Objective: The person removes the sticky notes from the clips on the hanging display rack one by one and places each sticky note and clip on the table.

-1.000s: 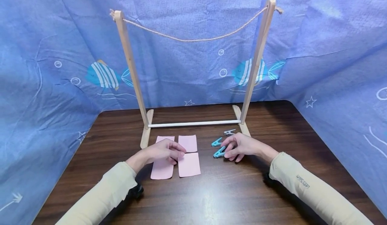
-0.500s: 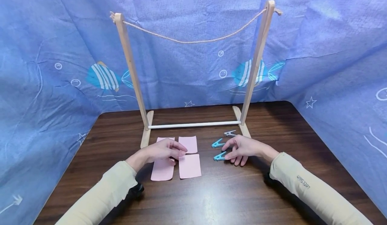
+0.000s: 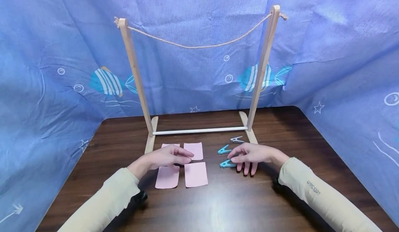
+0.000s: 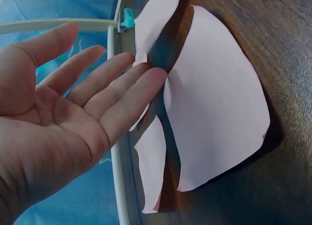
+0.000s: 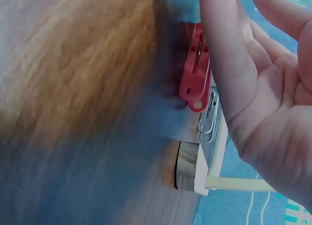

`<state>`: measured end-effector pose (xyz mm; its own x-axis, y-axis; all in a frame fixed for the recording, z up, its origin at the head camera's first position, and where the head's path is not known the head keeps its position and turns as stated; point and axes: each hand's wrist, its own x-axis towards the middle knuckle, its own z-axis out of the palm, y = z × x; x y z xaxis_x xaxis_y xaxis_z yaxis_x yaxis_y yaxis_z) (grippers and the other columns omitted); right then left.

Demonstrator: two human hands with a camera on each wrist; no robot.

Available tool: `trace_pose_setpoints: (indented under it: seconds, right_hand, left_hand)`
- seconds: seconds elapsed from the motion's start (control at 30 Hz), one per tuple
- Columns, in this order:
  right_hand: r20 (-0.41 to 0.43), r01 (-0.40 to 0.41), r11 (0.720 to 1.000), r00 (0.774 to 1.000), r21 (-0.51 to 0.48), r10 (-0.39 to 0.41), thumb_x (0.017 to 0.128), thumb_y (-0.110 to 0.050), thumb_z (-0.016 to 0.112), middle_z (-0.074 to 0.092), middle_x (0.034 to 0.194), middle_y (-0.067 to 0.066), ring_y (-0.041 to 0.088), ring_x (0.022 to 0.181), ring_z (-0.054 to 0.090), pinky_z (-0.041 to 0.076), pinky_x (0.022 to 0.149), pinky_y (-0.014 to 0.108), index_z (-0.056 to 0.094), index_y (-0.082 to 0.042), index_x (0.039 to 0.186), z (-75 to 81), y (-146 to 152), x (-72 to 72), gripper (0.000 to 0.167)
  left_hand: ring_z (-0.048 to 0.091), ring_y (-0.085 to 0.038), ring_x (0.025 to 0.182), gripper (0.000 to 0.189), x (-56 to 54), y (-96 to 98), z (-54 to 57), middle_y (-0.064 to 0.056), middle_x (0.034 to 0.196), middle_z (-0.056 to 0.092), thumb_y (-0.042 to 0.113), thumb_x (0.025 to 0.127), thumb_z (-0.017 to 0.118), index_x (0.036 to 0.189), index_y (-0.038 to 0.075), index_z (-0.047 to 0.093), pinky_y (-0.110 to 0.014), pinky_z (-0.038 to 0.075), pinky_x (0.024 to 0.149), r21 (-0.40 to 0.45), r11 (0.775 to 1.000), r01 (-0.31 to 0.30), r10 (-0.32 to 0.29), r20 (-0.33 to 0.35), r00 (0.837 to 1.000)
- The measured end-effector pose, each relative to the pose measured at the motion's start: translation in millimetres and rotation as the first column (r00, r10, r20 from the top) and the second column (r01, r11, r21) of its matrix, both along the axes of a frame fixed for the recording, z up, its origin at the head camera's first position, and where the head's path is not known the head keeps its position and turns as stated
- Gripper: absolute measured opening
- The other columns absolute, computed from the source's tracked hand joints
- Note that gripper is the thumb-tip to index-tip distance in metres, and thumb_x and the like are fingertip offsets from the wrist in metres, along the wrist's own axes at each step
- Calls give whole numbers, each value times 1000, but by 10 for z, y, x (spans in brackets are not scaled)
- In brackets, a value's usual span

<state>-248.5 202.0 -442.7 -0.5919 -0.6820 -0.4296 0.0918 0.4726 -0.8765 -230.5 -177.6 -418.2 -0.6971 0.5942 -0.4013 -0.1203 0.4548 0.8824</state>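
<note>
My left hand (image 3: 166,158) hovers over several pink rectangular pieces, such as the front right one (image 3: 195,174); whether they are cloth or paper I cannot tell. Its fingers (image 4: 117,88) are extended, and in the left wrist view the little fingertip appears at the edge of a pink piece (image 4: 219,98). My right hand (image 3: 254,154) is beside two turquoise clothespins, the rear one (image 3: 223,150) and the front one (image 3: 226,163), with relaxed fingers and nothing gripped. The right wrist view shows a red clothespin (image 5: 195,69), hidden by the hand from the head view, and a grey clothespin (image 5: 208,118).
Behind the pieces stands a wooden frame with two posts (image 3: 137,76), a slack rope (image 3: 193,47) between their tops and a white bar (image 3: 201,131) low down. Blue fabric (image 3: 199,79) hangs around the dark wooden table (image 3: 174,211).
The fingers of my right hand have spread and straightened beside the front turquoise clothespin. My left hand stays nearly in place over the pink pieces. The head view has tilted slightly upward.
</note>
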Motion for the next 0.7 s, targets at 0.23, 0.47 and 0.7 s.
trace_pose_setpoints:
  seconds: [0.23, 0.47, 0.7]
  right_hand:
    - [42, -35, 998, 998, -56, 37, 105, -27, 60, 71, 100, 23, 28, 71, 73, 62, 56, 41, 56, -4, 139, 26, 50, -32, 42]
    - [53, -38, 998, 998, -52, 41, 106, -28, 57, 70, 105, 24, 30, 76, 72, 62, 61, 45, 56, -3, 140, 66, 93, -50, 42]
    - [53, -48, 997, 997, -57, 51, 106, -28, 58, 67, 109, 25, 29, 80, 72, 63, 62, 42, 56, -3, 140, 160, 143, -85, 42]
  left_hand:
    - [55, -36, 131, 53, -32, -72, 29, -22, 143, 56, 24, 101, 65, 145, -2, 51, -52, 54, 97, 150, 988, -41, 24, 113, 993]
    - [62, -36, 123, 55, -47, -97, 33, -25, 136, 60, 21, 103, 63, 149, -4, 45, -54, 54, 95, 212, 977, -35, -6, 188, 982]
    - [60, -40, 123, 56, -61, -125, 102, -31, 138, 55, 20, 104, 60, 150, -5, 41, -54, 54, 96, 242, 970, -31, -17, 195, 981]
